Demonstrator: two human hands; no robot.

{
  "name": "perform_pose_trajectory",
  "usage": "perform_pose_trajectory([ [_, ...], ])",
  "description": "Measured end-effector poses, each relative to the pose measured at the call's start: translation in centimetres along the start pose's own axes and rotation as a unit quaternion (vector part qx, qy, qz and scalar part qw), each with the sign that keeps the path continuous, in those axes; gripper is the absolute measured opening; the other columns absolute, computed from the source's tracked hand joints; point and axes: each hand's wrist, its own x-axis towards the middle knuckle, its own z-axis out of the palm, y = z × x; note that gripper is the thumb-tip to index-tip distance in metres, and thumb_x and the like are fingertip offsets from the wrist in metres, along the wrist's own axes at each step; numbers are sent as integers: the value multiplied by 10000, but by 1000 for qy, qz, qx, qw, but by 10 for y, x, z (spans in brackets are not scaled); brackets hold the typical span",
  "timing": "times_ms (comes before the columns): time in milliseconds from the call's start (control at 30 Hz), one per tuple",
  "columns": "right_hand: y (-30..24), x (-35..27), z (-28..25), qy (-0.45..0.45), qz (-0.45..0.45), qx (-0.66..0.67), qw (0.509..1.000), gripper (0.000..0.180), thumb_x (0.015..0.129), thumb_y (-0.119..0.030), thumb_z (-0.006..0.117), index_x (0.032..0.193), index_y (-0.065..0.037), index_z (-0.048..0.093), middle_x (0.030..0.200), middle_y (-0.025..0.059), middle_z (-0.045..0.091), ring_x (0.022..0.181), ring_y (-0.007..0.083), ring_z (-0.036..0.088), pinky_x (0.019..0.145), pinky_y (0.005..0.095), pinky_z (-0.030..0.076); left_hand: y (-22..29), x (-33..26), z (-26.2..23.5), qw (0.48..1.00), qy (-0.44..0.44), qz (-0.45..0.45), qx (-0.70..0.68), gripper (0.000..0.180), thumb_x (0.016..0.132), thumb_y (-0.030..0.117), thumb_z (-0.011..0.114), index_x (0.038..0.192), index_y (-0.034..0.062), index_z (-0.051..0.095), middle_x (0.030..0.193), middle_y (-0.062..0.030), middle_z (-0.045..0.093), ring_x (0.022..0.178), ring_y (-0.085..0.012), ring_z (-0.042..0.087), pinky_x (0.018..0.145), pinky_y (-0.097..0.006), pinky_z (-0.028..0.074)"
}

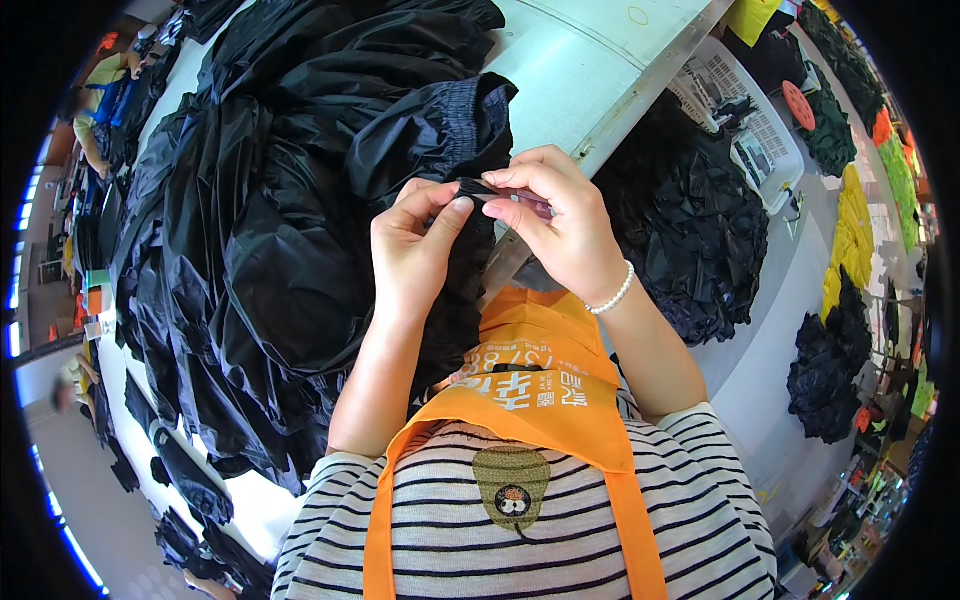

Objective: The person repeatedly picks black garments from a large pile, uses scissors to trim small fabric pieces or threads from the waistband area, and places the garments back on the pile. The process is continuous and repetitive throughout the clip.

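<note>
Both hands meet in front of me, over the edge of a heap of black garments. My left hand is closed, thumb and fingers pinching a small black piece of cloth. The other end of that piece is at the fingertips of my right hand, also closed. A slim dark red thing lies within the right hand; its kind is mostly hidden by the fingers. Just beyond the hands, a gathered elastic edge shows on one black garment.
The black garment heap covers the left of the pale table. At right are a floor pile of black fabric, a white plastic basket and yellow fabric. A person is at the far left.
</note>
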Motion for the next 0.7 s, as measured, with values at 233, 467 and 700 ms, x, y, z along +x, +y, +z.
perform_pose_trajectory([
  [233,1,0,1,9,-10,-27,1000,116,805,-36,716,896,-3,653,869,58,578,638,122,539,575,242,448,0,-3,-1,1000,-4,5,26,117,828,-49,657,942,-68,672,859,-26,592,760,-66,526,707,-187,425],
  [467,2,-5,2,7,33,32,999,150,824,-33,703,955,4,642,870,53,586,682,96,565,624,207,464,-3,-4,0,1000,-9,-7,9,97,835,-50,651,928,-68,672,868,-23,589,768,-61,524,705,-181,424],
  [700,43,-13,-22,94,305,273,908,525,860,-98,687,1329,-17,465,921,15,573,692,40,505,615,171,426,12,-25,-14,963,-159,122,182,101,731,-76,645,805,-7,639,856,-82,600,812,-178,592,731,-250,456],
])
